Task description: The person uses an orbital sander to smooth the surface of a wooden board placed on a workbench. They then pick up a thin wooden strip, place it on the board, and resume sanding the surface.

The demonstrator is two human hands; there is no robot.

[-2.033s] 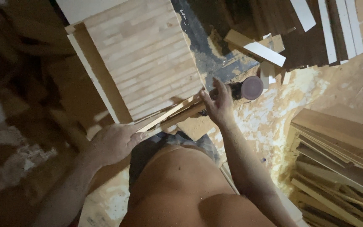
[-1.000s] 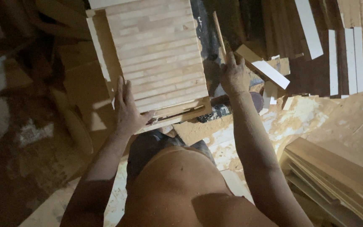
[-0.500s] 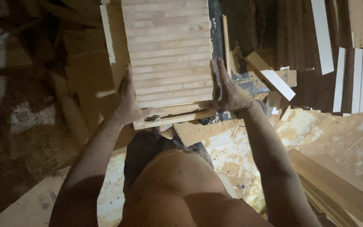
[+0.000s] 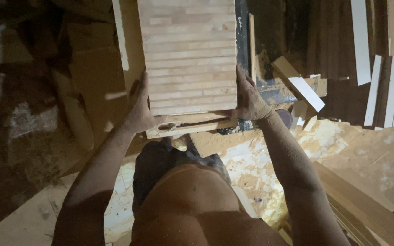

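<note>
A pale wooden panel (image 4: 189, 54) made of many glued strips lies in front of me, reaching to the top of the view. My left hand (image 4: 140, 109) presses flat against its left edge near the close corner. My right hand (image 4: 248, 98) grips its right edge opposite. Both hands clamp the panel from the sides. Under the panel's near end lies a wooden strip (image 4: 192, 128) with a dark slot.
Loose white and dark wood offcuts (image 4: 297, 82) lie at the right. Longer slats (image 4: 384, 86) lean at the far right. Stacked boards (image 4: 365, 214) sit at the lower right. The floor (image 4: 261, 168) is covered with sawdust. A flat board (image 4: 128, 41) lies under the panel's left side.
My right hand came from the offcuts onto the panel's right edge, and my left hand flattened on the left edge. In the last half second, both hands barely moved.
</note>
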